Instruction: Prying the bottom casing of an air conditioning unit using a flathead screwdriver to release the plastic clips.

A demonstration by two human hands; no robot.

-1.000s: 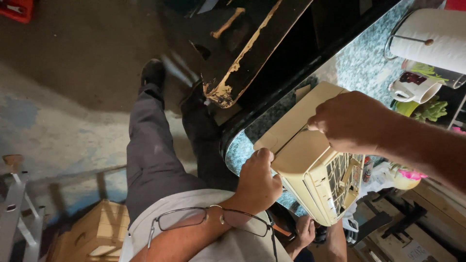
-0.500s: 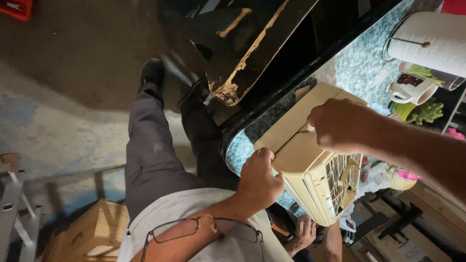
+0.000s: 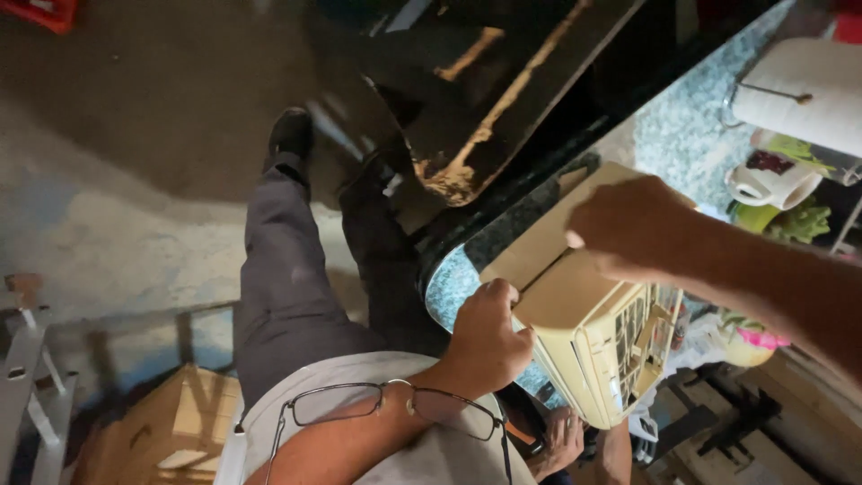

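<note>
A cream plastic appliance casing (image 3: 588, 314) with a grille on its end lies across the rounded edge of a speckled stone counter (image 3: 682, 144). My left hand (image 3: 488, 339) grips its near end at the counter's corner. My right hand (image 3: 626, 224) is clasped over the casing's upper edge, with the arm reaching in from the right. Eyeglasses (image 3: 395, 406) hang from my shirt collar, just below my left wrist.
A dark board (image 3: 503, 99) smeared with tan residue leans beside the counter. A white paper roll (image 3: 804, 90), a white mug (image 3: 763, 184) and green items stand at the back right. Another person's hand (image 3: 561, 440) shows beneath the casing. A cardboard box (image 3: 171, 431) sits at lower left.
Both hands keep their hold on the casing. Only the view has shifted slightly.
</note>
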